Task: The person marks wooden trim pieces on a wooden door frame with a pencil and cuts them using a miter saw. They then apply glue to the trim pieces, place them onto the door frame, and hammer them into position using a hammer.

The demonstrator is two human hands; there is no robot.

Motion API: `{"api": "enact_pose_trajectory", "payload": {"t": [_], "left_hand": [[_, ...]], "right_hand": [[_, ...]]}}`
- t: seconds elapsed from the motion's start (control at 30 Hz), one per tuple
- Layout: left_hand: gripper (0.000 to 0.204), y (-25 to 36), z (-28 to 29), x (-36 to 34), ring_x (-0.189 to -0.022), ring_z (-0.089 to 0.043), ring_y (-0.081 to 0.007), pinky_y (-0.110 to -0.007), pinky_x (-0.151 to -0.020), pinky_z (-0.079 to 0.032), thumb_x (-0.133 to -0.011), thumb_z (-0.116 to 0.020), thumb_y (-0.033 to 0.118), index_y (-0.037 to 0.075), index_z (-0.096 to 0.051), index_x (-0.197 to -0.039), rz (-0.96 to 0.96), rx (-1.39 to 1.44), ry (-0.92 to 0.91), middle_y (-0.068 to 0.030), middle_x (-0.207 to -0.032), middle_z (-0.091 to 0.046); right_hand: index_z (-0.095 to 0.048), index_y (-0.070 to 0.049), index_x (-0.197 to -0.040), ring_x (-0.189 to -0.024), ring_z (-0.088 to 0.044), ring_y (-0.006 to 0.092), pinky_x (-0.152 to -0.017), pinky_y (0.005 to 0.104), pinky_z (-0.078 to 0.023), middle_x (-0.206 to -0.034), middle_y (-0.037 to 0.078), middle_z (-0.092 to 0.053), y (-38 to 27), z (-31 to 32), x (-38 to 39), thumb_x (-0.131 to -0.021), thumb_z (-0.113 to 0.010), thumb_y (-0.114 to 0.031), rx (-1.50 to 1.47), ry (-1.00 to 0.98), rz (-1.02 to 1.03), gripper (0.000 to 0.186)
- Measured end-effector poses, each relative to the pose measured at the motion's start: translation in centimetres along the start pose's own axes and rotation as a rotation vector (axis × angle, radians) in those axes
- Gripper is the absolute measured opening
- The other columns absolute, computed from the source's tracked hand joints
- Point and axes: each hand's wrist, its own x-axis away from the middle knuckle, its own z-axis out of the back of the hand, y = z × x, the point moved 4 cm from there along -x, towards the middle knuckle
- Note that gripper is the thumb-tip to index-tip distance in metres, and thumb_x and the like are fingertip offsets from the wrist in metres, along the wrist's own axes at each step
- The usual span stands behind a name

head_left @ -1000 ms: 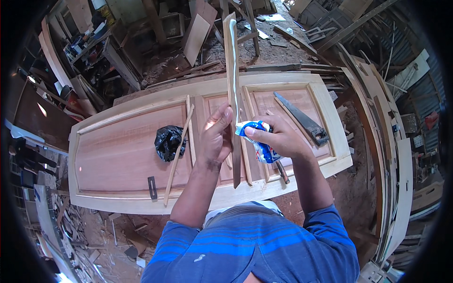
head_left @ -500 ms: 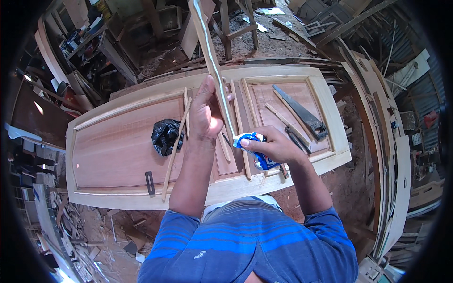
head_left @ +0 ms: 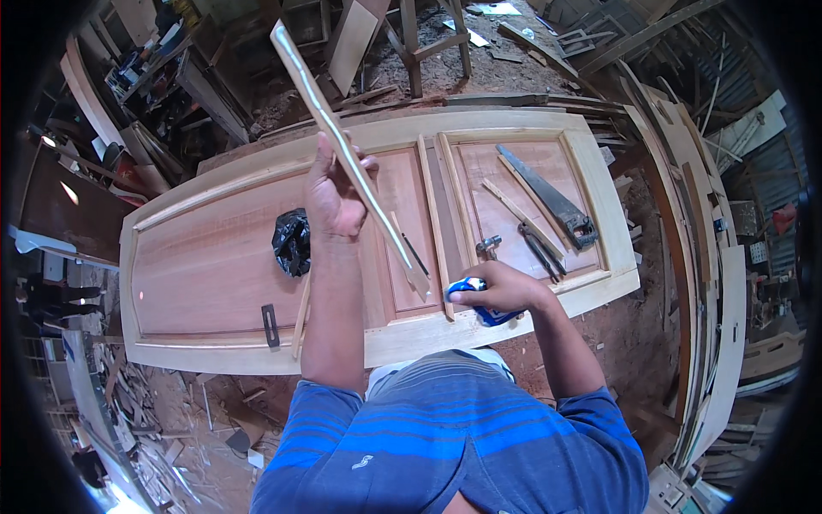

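Observation:
My left hand (head_left: 336,206) grips a thin wooden strip (head_left: 318,110), held up and tilted with its far end toward the left. A wavy white line of glue (head_left: 349,156) runs along the strip's upper face. In my right hand (head_left: 511,288) is a squeezed blue-and-white glue packet (head_left: 497,317), just right of the strip's near end and apart from it. Both hands are above a panelled wooden door (head_left: 214,353) lying flat. My left forearm partly covers a black plastic bag (head_left: 292,243) and another thin strip on the door.
On the door's right panel lie a handsaw (head_left: 552,206), pincers (head_left: 541,253), a hammer (head_left: 488,247) and loose wooden strips. A dark slotted metal piece (head_left: 271,327) is near the front left edge. Long boards (head_left: 728,334) stand at the right; wood scraps litter the floor.
My left hand has moved left, tilting the glue-lined strip further left. My right hand has drawn the packet right and nearer me, away from the strip's end. The hammer head now shows.

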Motion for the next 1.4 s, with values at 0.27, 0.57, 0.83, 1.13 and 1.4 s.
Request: {"api": "enact_pose_trajectory", "payload": {"t": [0.27,0.57,0.83,1.13,1.4], "left_hand": [[0.032,4.3,7.2,2.5,-0.092,-0.066,-0.0208,-0.038,-0.08,-0.05,-0.104,-0.074,0.03,0.005,-0.074,-0.124,-0.148,-0.1,0.053,-0.0086,-0.106,-0.076],[0.03,4.0,11.2,7.0,-0.091,-0.069,-0.0197,-0.036,-0.078,-0.052,-0.106,-0.072,0.027,0.004,-0.072,-0.124,-0.222,-0.207,0.195,-0.0094,-0.108,-0.076],[0.027,3.9,12.8,9.4,-0.09,-0.069,-0.0189,-0.036,-0.078,-0.053,-0.103,-0.075,0.025,0.003,-0.072,-0.119,-0.296,-0.302,0.364,-0.0087,-0.106,-0.076],[0.03,1.7,12.9,9.8,-0.092,-0.064,-0.0207,-0.038,-0.078,-0.053,-0.101,-0.078,0.026,0.007,-0.071,-0.124,-0.224,-0.314,0.285,-0.0079,-0.102,-0.071],[0.035,1.1,15.8,8.3,-0.09,-0.062,-0.0195,-0.037,-0.079,-0.05,-0.102,-0.076,0.026,0.007,-0.071,-0.131,-0.1,-0.274,0.269,-0.0053,-0.101,-0.069]], "right_hand": [[-0.07,0.002,-0.118,-0.102,-0.074,0.043,-0.088,0.0497,-0.058,-0.104,0.023,-0.077,19.5,8.8,0.0,-0.082,-0.09,-0.031,0.176,0.82,-0.355,0.052],[-0.068,-0.006,-0.131,-0.112,-0.066,0.0413,-0.099,0.0507,-0.051,-0.119,0.023,-0.07,28.9,12.2,-2.3,-0.09,-0.077,-0.016,0.704,1.087,-0.377,0.043],[-0.075,-0.004,-0.111,-0.096,-0.073,0.0381,-0.087,0.0463,-0.058,-0.106,0.019,-0.076,19.5,-0.6,-12.6,-0.091,-0.077,-0.024,0.182,0.725,-0.06,0.029],[-0.076,-0.004,-0.11,-0.092,-0.075,0.0335,-0.084,0.0454,-0.059,-0.097,0.016,-0.076,12.9,-4.5,-14.5,-0.089,-0.079,-0.027,0.135,0.478,-0.053,0.031],[-0.077,-0.002,-0.104,-0.092,-0.075,0.0338,-0.084,0.0452,-0.059,-0.096,0.018,-0.076,13.2,-7.6,-12.1,-0.092,-0.076,-0.023,0.149,0.423,-0.019,0.024]]}}
